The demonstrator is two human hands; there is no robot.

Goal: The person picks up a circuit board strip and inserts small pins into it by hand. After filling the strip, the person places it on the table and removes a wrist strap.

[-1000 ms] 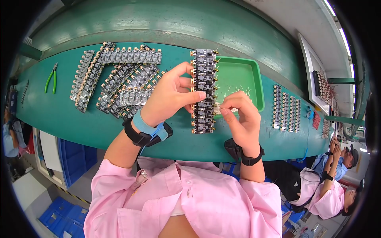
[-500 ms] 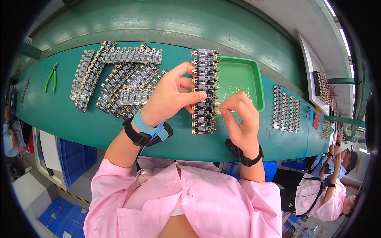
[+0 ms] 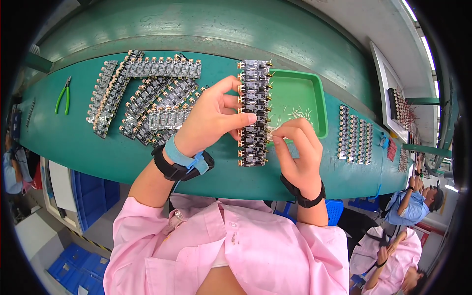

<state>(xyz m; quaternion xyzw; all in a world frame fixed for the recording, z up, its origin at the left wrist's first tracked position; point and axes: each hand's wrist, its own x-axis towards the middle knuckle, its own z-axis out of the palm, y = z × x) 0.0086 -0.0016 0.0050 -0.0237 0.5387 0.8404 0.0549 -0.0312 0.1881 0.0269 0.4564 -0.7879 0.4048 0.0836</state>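
My left hand (image 3: 209, 118) holds a long strip of black circuit boards (image 3: 254, 101) upright above the table, thumb across its front and fingers behind it. Copper-coloured round parts line the strip's left edge, and small brass-coloured connectors stick out along its right edge. My right hand (image 3: 301, 155) is at the lower right edge of the strip, thumb and forefinger curled together by a connector; whatever lies between the fingertips is too small to make out. Behind that hand is a green tray (image 3: 323, 110) with thin white sticks (image 3: 297, 113) scattered in it, partly covered by the strip and hand.
Left of my hands lies a heap of similar board strips (image 3: 169, 118). Green-handled pliers (image 3: 63, 96) rest farther left. Several strips (image 3: 353, 137) stand in rows right of the tray. Two people, one in a pink garment (image 3: 393, 250), are at the lower right.
My right hand's fingers have shifted slightly at the strip's edge, and its wrist has turned a little. The left hand and strip stay nearly still. The people at right have moved.
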